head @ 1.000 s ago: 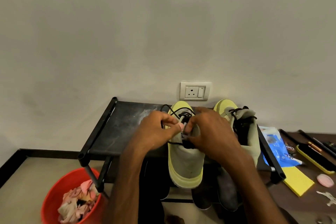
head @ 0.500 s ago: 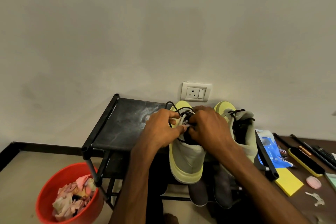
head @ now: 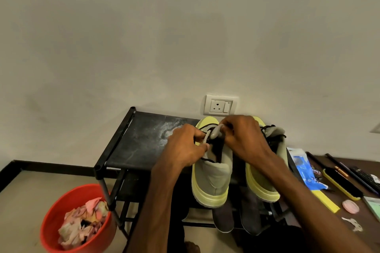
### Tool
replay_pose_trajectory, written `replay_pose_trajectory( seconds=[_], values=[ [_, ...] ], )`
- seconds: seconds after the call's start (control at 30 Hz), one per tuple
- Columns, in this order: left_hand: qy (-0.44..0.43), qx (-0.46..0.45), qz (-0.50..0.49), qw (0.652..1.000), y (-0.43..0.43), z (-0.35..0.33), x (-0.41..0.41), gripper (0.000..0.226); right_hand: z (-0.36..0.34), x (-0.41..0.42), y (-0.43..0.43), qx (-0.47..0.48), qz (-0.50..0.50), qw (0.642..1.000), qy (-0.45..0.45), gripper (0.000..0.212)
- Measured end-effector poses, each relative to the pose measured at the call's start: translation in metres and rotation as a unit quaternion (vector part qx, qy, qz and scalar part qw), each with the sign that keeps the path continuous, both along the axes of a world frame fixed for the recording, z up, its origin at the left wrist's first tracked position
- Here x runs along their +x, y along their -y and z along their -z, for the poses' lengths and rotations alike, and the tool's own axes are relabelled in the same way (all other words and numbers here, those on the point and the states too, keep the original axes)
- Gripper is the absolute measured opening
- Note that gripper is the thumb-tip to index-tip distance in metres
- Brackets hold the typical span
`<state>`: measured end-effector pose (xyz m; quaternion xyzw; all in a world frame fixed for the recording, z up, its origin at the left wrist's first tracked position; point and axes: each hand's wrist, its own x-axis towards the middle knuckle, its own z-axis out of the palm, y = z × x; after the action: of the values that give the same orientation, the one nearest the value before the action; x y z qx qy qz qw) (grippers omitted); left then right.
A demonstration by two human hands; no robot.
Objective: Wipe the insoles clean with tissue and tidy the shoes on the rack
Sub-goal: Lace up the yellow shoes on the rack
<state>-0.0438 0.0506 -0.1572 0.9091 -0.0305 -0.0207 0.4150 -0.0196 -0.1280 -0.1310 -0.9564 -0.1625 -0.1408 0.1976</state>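
Two grey sneakers with yellow soles stand side by side on the top shelf of a black shoe rack (head: 131,146), heels toward me. Over the left sneaker (head: 213,181), my left hand (head: 185,148) pinches a black lace and the grey tongue at the shoe's opening. My right hand (head: 244,139) grips the top of the same tongue from the other side. My right forearm crosses over the right sneaker (head: 265,187) and hides much of it. No tissue is in either hand.
A red bucket (head: 53,217) of crumpled tissue sits on the floor at the lower left. Dark shoes (head: 224,220) stand on the shelf below. To the right lie a blue packet (head: 306,168), a yellow-edged brush (head: 341,185) and a yellow sponge (head: 327,201). A wall socket (head: 221,106) is behind the rack.
Both hands have stayed on the left sneaker's laces and tongue, shifting slightly toward the toe. The camera has tilted a little, so the rack sits lower right in view.
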Motion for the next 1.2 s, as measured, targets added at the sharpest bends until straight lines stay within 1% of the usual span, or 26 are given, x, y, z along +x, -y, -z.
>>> replay_pose_trajectory(
  seconds=[0.13, 0.23, 0.3, 0.4, 0.5, 0.6, 0.7, 0.8, 0.93, 1.1, 1.2],
  values=[
    [0.01, -0.001, -0.033, 0.999, 0.002, 0.001, 0.0, 0.036, -0.018, 0.024, 0.004, -0.016, -0.012, 0.997, -0.081, 0.01],
    [0.055, -0.009, -0.107, 0.993, 0.003, 0.0, -0.002, 0.025, -0.016, 0.025, 0.0, -0.019, -0.027, 0.997, -0.073, 0.01],
    [0.103, -0.002, -0.137, 0.985, 0.005, -0.002, -0.005, 0.031, -0.011, 0.019, -0.002, -0.009, -0.031, 0.998, -0.057, 0.013],
    [0.17, 0.018, -0.109, 0.979, 0.016, -0.001, -0.004, 0.035, -0.004, 0.009, 0.001, 0.016, -0.03, 0.999, -0.031, 0.015],
    [0.198, 0.009, -0.077, 0.977, 0.024, 0.001, -0.002, 0.023, -0.002, 0.001, 0.007, 0.038, -0.051, 0.998, -0.023, 0.014],
    [0.21, 0.003, -0.081, 0.974, 0.022, 0.004, 0.001, 0.013, 0.001, -0.004, 0.012, 0.012, -0.053, 0.998, -0.018, 0.02],
    [0.217, 0.01, -0.077, 0.973, 0.02, 0.007, 0.004, 0.01, 0.004, -0.004, 0.012, 0.045, -0.042, 0.998, -0.009, 0.012],
    [0.217, 0.017, -0.071, 0.973, 0.019, 0.007, 0.007, 0.011, 0.006, -0.001, 0.01, 0.048, -0.038, 0.998, -0.01, 0.008],
    [0.216, 0.033, -0.059, 0.974, 0.015, 0.007, 0.016, 0.012, 0.005, 0.006, 0.012, 0.046, -0.046, 0.997, -0.028, 0.009],
    [0.208, -0.001, -0.076, 0.975, 0.013, 0.005, 0.021, 0.018, 0.002, 0.02, 0.015, 0.081, -0.034, 0.994, -0.059, 0.013],
    [0.183, -0.03, -0.084, 0.979, 0.009, 0.003, 0.021, 0.023, -0.002, 0.018, 0.02, 0.135, -0.036, 0.985, -0.102, 0.022]
  ],
)
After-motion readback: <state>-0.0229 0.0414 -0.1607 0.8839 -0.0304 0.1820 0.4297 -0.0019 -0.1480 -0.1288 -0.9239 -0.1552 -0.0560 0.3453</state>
